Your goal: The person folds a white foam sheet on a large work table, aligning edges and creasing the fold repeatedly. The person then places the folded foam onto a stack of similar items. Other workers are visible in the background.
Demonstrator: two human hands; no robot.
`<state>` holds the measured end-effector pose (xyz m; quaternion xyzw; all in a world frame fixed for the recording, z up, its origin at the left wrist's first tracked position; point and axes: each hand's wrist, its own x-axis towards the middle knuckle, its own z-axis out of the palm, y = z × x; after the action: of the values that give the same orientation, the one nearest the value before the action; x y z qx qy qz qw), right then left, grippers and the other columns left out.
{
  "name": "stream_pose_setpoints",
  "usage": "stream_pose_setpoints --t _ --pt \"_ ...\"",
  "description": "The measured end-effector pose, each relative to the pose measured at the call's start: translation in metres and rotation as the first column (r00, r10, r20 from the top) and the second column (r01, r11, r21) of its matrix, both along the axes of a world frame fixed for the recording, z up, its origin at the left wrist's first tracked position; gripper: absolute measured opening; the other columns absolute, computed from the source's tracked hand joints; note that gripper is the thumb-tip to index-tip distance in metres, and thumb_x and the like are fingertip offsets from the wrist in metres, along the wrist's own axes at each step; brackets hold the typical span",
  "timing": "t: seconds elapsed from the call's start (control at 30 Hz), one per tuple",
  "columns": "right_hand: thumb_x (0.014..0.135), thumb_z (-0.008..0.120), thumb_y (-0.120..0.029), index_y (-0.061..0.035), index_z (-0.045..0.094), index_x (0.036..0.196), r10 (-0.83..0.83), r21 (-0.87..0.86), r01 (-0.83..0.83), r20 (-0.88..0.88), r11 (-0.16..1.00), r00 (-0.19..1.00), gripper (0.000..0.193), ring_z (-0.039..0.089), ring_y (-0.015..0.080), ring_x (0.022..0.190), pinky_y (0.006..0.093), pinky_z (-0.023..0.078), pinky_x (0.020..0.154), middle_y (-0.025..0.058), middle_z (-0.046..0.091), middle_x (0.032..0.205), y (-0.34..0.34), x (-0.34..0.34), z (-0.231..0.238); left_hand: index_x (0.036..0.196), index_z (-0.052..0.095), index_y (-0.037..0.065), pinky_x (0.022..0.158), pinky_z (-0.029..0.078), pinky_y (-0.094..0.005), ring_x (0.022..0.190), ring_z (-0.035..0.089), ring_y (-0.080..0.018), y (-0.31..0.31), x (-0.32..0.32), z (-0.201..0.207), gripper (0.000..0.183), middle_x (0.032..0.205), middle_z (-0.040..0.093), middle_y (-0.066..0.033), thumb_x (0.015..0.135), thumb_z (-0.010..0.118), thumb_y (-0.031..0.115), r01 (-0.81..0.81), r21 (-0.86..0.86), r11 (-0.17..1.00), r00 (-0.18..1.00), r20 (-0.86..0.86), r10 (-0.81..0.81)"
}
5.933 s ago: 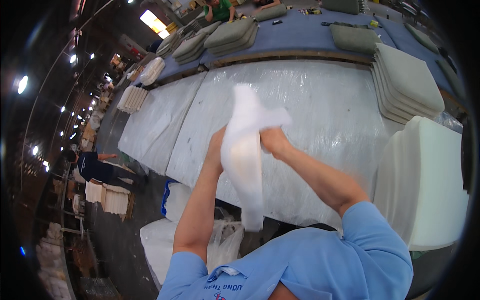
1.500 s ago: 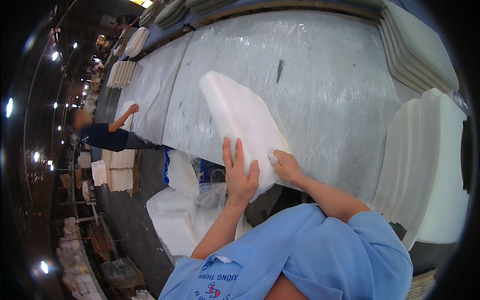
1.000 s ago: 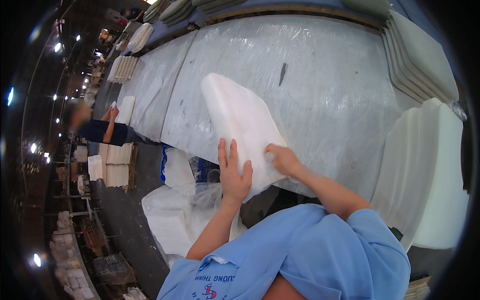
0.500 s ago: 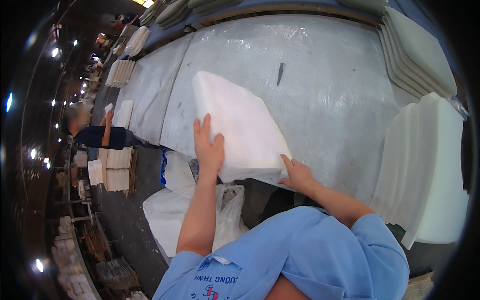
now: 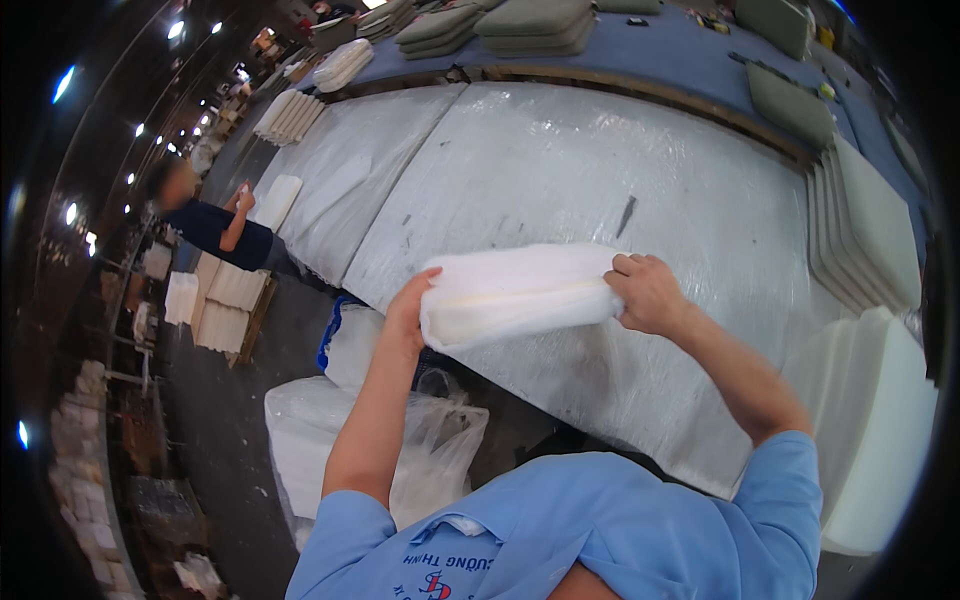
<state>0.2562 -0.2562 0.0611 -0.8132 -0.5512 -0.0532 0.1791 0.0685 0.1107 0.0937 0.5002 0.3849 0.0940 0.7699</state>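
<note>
Cushion (image 5: 520, 297), white and padded, held edge-on over plastic-covered desk (image 5: 710, 235). Left hand (image 5: 407, 312) grips one end, right hand (image 5: 648, 293) clutches other. Step looks like adjusting padding; next move likely calls for even grip.

- Left hand (image 5: 411, 305) and right hand (image 5: 648, 292) grip opposite ends of a white pad (image 5: 520, 295) over a plastic-covered table (image 5: 530, 170).
- A dark-shirted co-worker (image 5: 220, 232) stands at left.
- Stacked white pads (image 5: 885, 430) fill the near right.
</note>
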Motion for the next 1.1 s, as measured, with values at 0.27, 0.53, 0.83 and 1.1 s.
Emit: stream_pose_setpoints --t 0.27,0.53,0.83,1.1 --pt "0.062 0.078 -0.014 -0.0063 0.072 0.078 0.087 -0.447 -0.085 -0.016 0.89 0.996 0.018 0.068 0.0291 0.082 0.0403 0.055 0.075 0.0081 0.065 0.089 -0.012 -0.003 0.143 0.13 0.067 0.0 0.093 0.061 -0.0475 0.112 0.072 -0.0302 -0.034 -0.037 -0.048 0.035 0.126 0.072 -0.0186 0.107 0.054 0.024 0.248 -0.5 0.83 0.964 0.21 -0.162" --pt "0.054 0.084 -0.013 -0.0054 0.075 0.084 -0.182 -0.383 0.105 -0.173 0.918 0.968 0.032 0.067 0.0324 0.08 0.0424 0.055 0.076 0.0078 0.066 0.088 -0.038 0.01 0.128 0.145 0.06 0.015 0.109 0.051 -0.0445 0.13 0.063 -0.0302 -0.022 0.005 0.002 0.047 0.148 0.059 -0.0122 0.107 0.052 0.041 0.605 0.136 0.785 0.784 -0.274 -0.557" --pt "0.059 0.084 -0.012 -0.0078 0.078 0.103 -0.234 -0.283 0.19 -0.132 0.94 0.963 0.044 0.068 0.0323 0.089 0.0419 0.056 0.079 0.0097 0.066 0.096 -0.038 -0.003 0.142 0.143 0.065 0.016 0.12 0.038 -0.0436 0.151 0.041 -0.0339 -0.036 -0.021 0.057 0.06 0.165 0.04 -0.0158 0.086 0.081 0.009 0.461 0.877 0.134 0.56 -0.17 -0.811" --pt "0.067 0.071 0.008 -0.0008 0.075 0.106 -0.245 -0.116 0.221 -0.27 0.968 0.931 0.041 0.067 0.0318 0.092 0.0378 0.053 0.081 0.0132 0.066 0.1 -0.055 0.003 0.211 0.114 0.078 0.008 0.11 0.047 -0.0367 0.134 0.057 -0.0293 -0.04 -0.01 0.007 0.025 0.149 0.056 -0.0144 0.092 0.073 -0.001 0.243 0.833 0.497 0.67 0.226 -0.707"
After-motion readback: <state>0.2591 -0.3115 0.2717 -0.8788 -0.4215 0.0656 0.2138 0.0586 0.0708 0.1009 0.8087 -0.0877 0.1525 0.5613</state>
